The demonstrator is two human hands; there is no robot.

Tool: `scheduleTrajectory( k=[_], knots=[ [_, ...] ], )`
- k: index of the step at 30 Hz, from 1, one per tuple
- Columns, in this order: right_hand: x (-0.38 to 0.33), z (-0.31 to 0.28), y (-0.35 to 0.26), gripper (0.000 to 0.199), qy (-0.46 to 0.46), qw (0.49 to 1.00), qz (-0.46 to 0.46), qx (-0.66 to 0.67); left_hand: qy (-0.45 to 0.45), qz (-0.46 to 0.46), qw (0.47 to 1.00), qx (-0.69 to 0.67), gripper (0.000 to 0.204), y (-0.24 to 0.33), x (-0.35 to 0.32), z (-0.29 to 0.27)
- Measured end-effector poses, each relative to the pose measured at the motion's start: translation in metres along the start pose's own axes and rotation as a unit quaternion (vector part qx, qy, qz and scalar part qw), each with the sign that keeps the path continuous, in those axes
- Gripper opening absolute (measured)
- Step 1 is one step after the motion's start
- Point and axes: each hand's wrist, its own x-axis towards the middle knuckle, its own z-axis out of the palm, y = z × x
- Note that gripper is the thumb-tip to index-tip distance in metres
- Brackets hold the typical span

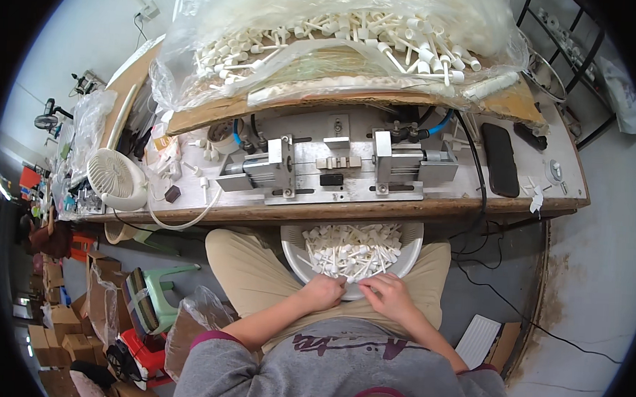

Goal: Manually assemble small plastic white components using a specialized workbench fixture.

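My left hand [324, 292] is closed at the near rim of a white plastic basin [288, 248], which sits between my thighs. Close to its right, my right hand [389, 297] has its fingers bent in a pinch, the fingertips pointing at the left hand. A small white bit shows between the two sets of fingertips; it is too small to name, and the fingers partly cover it. Filling the basin are many white plastic caps with thin stems [358, 247], lying in a loose heap just beyond my hands.
Over my lap, the bench carries a metal clamping fixture [339, 164]. Above it, a plastic-lined carton [215, 112] holds more capped stems. A black phone [500, 160] lies right, a white fan [116, 179] left. Cables [533, 318] trail across the floor; a green stool [163, 298] stands left.
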Motion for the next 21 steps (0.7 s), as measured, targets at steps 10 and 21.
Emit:
scheduleTrajectory(
  k=[10, 21],
  knots=[
    [0.043, -0.063, -0.162, 0.044, 0.379, 0.772, -0.509, 0.039, 0.144, 0.009, 0.985, -0.098, 0.037, 0.033, -0.005, -0.046],
    [0.053, -0.043, -0.170, 0.039, 0.413, 0.719, -0.558, 0.011, 0.529, 0.165, 0.832, 0.029, 0.035, 0.029, 0.035, -0.247]
  ],
)
